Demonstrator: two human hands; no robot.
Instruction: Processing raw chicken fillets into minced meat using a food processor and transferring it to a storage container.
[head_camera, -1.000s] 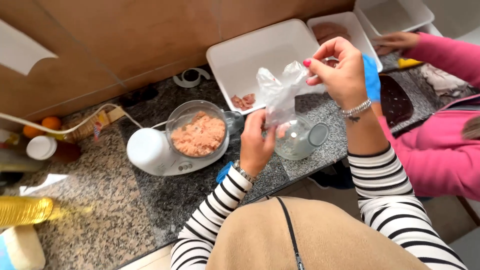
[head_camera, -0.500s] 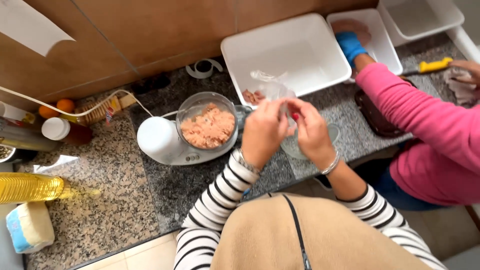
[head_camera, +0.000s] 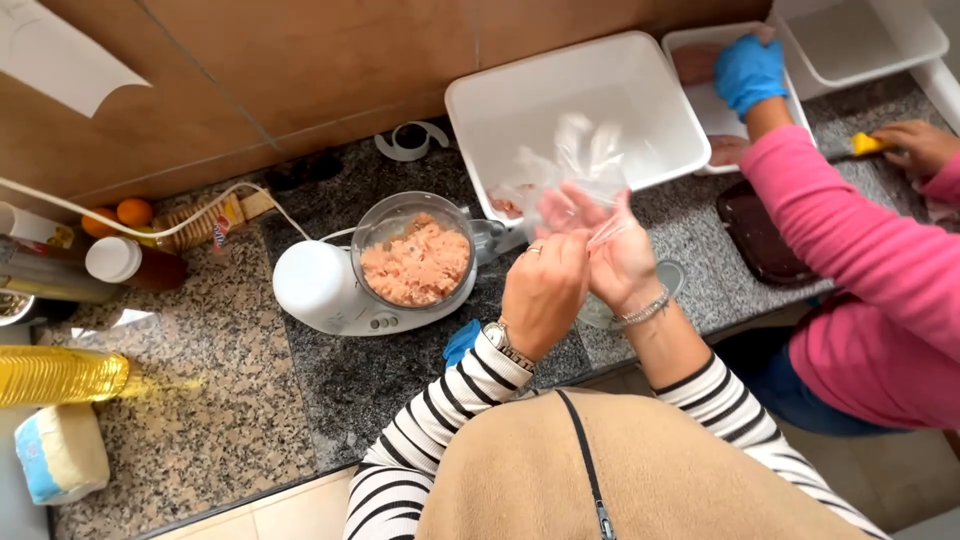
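Note:
My left hand (head_camera: 545, 292) pinches the edge of a thin clear plastic glove (head_camera: 580, 150) at the heel of my right hand (head_camera: 612, 262). My right hand is palm up with fingers spread, partly inside the plastic, which puffs up loosely over its fingertips. Both hands hover over the granite counter (head_camera: 250, 400), just right of a small white food chopper (head_camera: 318, 283). Its clear bowl (head_camera: 415, 260) holds minced pink meat. A clear lid (head_camera: 665, 275) lies under my right wrist.
A big white tray (head_camera: 600, 90) with a few meat scraps stands behind my hands. A person in a pink sleeve (head_camera: 850, 230) reaches a blue-gloved hand (head_camera: 750, 70) into a smaller tray (head_camera: 720, 105); the other hand holds a yellow-handled tool (head_camera: 865, 143). An oil bottle (head_camera: 60, 375) lies at far left.
My right hand has opened and pushed into the plastic, which now stands up over its fingers. The other person's gloved hand moved further into the small tray.

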